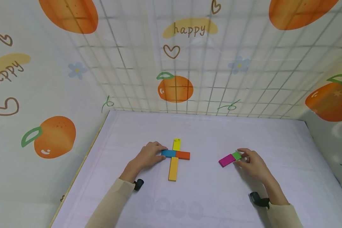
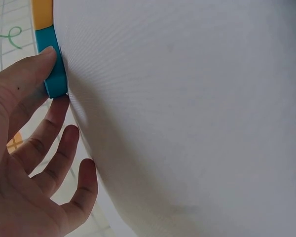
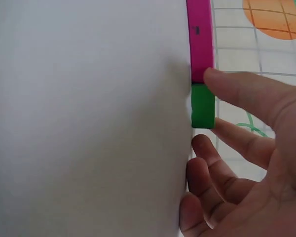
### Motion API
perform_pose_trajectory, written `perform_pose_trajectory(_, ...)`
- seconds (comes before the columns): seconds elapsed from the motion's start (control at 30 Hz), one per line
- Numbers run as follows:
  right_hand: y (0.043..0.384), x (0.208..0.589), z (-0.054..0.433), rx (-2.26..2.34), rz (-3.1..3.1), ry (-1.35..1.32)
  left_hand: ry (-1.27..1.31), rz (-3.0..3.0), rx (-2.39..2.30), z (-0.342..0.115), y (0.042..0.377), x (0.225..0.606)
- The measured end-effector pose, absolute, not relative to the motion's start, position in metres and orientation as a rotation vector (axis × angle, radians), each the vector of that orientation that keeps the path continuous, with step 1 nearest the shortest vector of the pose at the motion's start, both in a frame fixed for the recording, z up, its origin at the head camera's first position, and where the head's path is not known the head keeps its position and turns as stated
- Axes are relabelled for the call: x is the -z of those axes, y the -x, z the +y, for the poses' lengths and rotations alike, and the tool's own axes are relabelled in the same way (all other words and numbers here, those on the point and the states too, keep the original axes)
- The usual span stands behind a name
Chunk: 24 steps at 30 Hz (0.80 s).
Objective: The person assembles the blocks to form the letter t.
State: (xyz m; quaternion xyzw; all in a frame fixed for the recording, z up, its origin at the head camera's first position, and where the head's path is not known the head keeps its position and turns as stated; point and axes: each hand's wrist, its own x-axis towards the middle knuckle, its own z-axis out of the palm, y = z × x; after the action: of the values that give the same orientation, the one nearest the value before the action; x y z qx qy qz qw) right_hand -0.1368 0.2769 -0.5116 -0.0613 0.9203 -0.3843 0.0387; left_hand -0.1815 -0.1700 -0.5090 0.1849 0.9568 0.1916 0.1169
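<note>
My left hand (image 1: pixel 148 155) pinches the left end of a blue block (image 1: pixel 168 153) between thumb and index finger; its thumb lies on the block's near side in the left wrist view. The blue block meets an orange-red block (image 1: pixel 183 155) end to end. A yellow block (image 1: pixel 177 144) reaches away from them and an amber block (image 1: pixel 173 169) reaches toward me, making a cross. To the right, my right hand (image 1: pixel 253 163) pinches a small green block (image 1: pixel 237 155) whose end meets a magenta block (image 1: pixel 227 160). The thumb tip is near their joint in the right wrist view.
All the blocks lie on a white-covered table (image 1: pixel 205 186), with bare surface between the two groups. Behind and beside it hang printed cloth walls (image 1: pixel 142 63) with oranges and hearts. Dark wrist cameras sit at both sleeves.
</note>
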Motion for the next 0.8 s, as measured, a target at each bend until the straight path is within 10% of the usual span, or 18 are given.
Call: perform_pose_trajectory(0.8, 0.1368, 0.5117, 0.2774, 1.097, 2.847, 0.141, -0.53, 2.798, -0.566, -0.1694, 0.1799, 0.5062)
